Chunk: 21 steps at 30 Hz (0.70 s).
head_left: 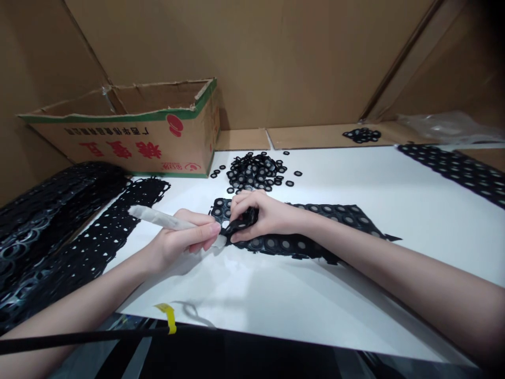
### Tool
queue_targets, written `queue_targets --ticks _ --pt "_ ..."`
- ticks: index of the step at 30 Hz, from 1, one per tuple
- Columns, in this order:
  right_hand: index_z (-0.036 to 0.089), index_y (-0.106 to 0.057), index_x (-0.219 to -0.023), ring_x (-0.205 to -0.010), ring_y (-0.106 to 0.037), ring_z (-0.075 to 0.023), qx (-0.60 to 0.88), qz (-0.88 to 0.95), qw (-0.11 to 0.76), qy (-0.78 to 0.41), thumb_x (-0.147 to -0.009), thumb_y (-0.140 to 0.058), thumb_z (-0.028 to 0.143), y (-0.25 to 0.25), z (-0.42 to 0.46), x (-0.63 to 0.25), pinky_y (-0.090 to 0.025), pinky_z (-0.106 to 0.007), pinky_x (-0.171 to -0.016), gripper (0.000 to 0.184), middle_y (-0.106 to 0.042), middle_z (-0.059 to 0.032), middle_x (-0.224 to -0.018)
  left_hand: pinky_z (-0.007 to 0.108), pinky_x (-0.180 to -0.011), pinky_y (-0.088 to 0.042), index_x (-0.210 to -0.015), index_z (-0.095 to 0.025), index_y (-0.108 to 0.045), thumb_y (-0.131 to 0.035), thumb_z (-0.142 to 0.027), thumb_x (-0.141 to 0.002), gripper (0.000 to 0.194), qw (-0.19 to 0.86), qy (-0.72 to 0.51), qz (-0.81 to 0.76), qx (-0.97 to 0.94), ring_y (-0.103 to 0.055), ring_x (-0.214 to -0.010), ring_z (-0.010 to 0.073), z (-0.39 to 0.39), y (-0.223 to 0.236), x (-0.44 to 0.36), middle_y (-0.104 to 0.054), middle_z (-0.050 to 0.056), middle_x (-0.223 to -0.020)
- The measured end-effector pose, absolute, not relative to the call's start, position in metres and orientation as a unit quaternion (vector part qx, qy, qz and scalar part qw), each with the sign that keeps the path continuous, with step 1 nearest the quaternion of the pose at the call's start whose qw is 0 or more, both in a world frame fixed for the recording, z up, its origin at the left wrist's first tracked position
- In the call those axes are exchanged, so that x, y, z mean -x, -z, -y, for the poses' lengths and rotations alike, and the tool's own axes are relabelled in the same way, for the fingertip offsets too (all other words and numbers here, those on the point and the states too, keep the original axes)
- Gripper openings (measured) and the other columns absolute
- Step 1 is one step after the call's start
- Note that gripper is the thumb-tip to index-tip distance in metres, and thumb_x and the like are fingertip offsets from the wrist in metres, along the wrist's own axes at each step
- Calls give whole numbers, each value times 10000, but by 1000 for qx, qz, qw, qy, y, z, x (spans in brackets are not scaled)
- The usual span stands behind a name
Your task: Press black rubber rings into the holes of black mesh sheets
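Note:
My left hand (189, 237) is closed around a pen-shaped tool (155, 217) wrapped in white, its lower end close to the left end of a black rubber sheet (286, 245). Rows of round, grey-centred rings fill this sheet, which lies flat on the white table. Over its left part, my right hand (268, 213) pinches a black rubber piece (239, 225) between thumb and fingers. More dark material shows inside the curled fingers; whether it is loose rings or a folded bit of sheet, I cannot tell. The right forearm covers part of the sheet.
A heap of loose black rings (256, 171) lies behind my hands. An open cardboard box (138, 137) stands at back left. Perforated black sheets (114, 226) are on the left, another ringed sheet (453, 168) and a smaller pile (362, 135) on the right. Cardboard walls enclose the back.

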State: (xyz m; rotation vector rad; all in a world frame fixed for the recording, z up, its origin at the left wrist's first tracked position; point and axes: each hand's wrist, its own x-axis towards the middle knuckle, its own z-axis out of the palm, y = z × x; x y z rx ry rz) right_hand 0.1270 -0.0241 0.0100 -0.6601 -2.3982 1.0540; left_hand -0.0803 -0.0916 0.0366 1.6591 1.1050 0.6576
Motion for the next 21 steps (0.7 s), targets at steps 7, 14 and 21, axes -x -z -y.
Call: queue_targets --ticks 7,14,21 --pt "200 -687 -719 -852 -560 -187 242 860 221 -392 -635 -787 378 -11 24 -128 -374 -330 -812 221 -639 -5 -796 266 -404 -159 -478 -163 -529 -535 -423 -830 437 497 -307 -466 -665 -315 -398 95 92 -33 82 -358 -14 -387" --pt "177 -655 -686 -757 -546 -156 223 844 249 -420 -624 -801 344 -6 22 -130 -402 -310 -758 230 -592 -3 -754 236 -415 -222 -481 -157 -494 -559 -364 -828 410 520 -509 -393 -562 -311 -380 74 86 -33 87 -352 -29 -391" --pt "164 -644 -664 -720 -524 -149 220 841 261 -420 -621 -804 337 -5 23 -129 -398 -316 -736 240 -560 5 -716 208 -462 -371 -791 -174 -492 -566 -440 -873 289 475 -450 -407 -637 -521 -497 97 81 -22 81 -623 0 -648"
